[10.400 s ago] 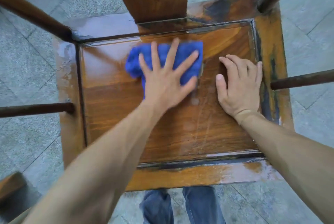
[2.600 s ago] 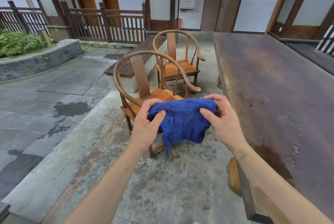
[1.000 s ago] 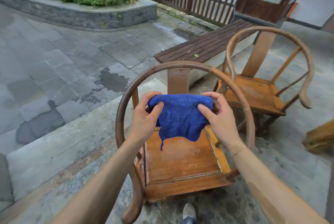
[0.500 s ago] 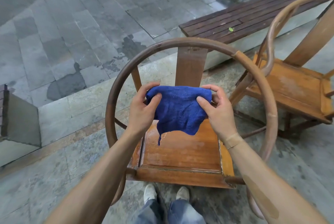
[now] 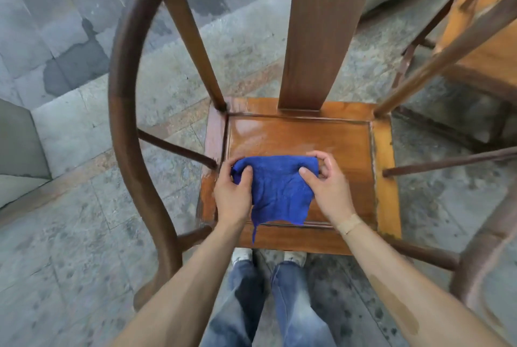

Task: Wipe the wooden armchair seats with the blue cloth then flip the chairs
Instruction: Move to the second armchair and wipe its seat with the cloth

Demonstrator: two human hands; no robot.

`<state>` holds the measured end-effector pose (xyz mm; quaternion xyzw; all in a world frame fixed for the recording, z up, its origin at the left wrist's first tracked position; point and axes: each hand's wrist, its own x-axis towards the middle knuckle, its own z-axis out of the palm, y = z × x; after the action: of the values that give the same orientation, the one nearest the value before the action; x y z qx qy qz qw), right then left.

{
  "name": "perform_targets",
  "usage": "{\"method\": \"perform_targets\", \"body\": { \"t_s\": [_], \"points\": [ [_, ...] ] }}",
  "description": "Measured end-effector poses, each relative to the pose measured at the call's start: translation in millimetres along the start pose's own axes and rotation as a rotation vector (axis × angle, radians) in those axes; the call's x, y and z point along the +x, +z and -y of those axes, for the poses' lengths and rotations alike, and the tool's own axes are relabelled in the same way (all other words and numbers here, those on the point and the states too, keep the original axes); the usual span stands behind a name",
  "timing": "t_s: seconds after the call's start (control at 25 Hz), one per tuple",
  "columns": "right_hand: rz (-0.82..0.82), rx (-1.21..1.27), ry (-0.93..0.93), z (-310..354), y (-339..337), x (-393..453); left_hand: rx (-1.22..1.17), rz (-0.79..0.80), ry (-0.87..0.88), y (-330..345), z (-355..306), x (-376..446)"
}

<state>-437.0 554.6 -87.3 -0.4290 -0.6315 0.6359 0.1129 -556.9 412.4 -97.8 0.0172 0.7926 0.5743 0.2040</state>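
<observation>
- jeans legs (image 5: 265, 304) and shoes (image 5: 242, 254) are standing right at the front rail of the armchair (image 5: 134, 111), so the person is leaning over the seat to reach down into it.
- left hand (image 5: 233, 195) is pinching the left top corner of the blue cloth (image 5: 275, 190), thumb on top and fingers curled round the edge.
- right hand (image 5: 328, 188) is pinching the right top corner in the same way; together the two hands are holding the cloth stretched flat, probably so that a broad face meets the wood.
- blue cloth is hanging over the near middle of the seat panel (image 5: 302, 139); whether its lower edge is already touching the wood is hard to tell.
- seat panel is showing a glossy, damp-looking sheen near the back, which suggests wiping here is only starting.
- back splat (image 5: 321, 30) and the curved arm rail are rising around the seat, so the hands are working inside that ring.
- second armchair (image 5: 481, 38) is standing upright at far right, not yet flipped.
</observation>
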Motion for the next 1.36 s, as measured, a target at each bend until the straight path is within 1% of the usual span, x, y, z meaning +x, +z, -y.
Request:
{"method": "perform_targets", "body": {
  "t_s": [0.12,0.24,0.36,0.44,0.52,0.56,0.6,0.64,0.68,0.72,0.8,0.92,1.0,1.08,1.16,1.2,1.24,1.28,1.36],
  "points": [
    [0.053,-0.066,0.121,-86,22,18,0.085,-0.035,-0.111,12,79,-1],
    [0.049,-0.278,0.151,-145,36,39,0.260,0.027,-0.121,18,143,17],
    [0.031,-0.496,0.124,-181,39,49,0.449,0.078,-0.079,21,178,31],
    [0.024,-0.646,0.038,-188,37,53,0.616,0.037,-0.047,25,185,31],
    [-0.056,-0.836,-0.123,-193,30,63,0.822,-0.037,0.095,31,189,24],
    [-0.123,-0.906,-0.192,-193,23,72,0.891,-0.014,0.206,32,193,16],
    [-0.187,-0.955,-0.235,-192,14,82,0.962,0.067,0.331,32,199,6],
    [-0.225,-0.990,-0.243,-192,3,97,1.049,0.186,0.454,34,209,-5],
    [-0.232,-1.019,-0.229,-193,-10,113,1.139,0.293,0.554,35,220,-13],
    [-0.218,-1.047,-0.204,-194,-23,130,1.213,0.359,0.610,37,231,-17],
    [-0.176,-1.121,-0.176,-197,-46,158,1.284,0.390,0.622,44,244,-11],
    [-0.120,-1.181,-0.223,-201,-63,185,1.287,0.363,0.660,58,245,3],
    [-0.145,-1.176,-0.245,-204,-63,188,1.260,0.338,0.665,73,227,35],
    [-0.169,-1.157,-0.257,-206,-64,187,1.232,0.277,0.612,105,202,103],
    [-0.179,-1.142,-0.268,-208,-65,188,1.229,0.233,0.507,138,168,183],
    [-0.186,-1.141,-0.274,-209,-65,189,1.235,0.220,0.483,147,155,215],
    [-0.190,-1.145,-0.277,-209,-64,191,1.254,0.224,0.490,150,148,237],
    [-0.192,-1.151,-0.276,-208,-64,192,1.270,0.254,0.531,148,144,250],
    [-0.187,-1.162,-0.265,-209,-66,191,1.263,0.345,0.602,137,140,265]
  ]
}}
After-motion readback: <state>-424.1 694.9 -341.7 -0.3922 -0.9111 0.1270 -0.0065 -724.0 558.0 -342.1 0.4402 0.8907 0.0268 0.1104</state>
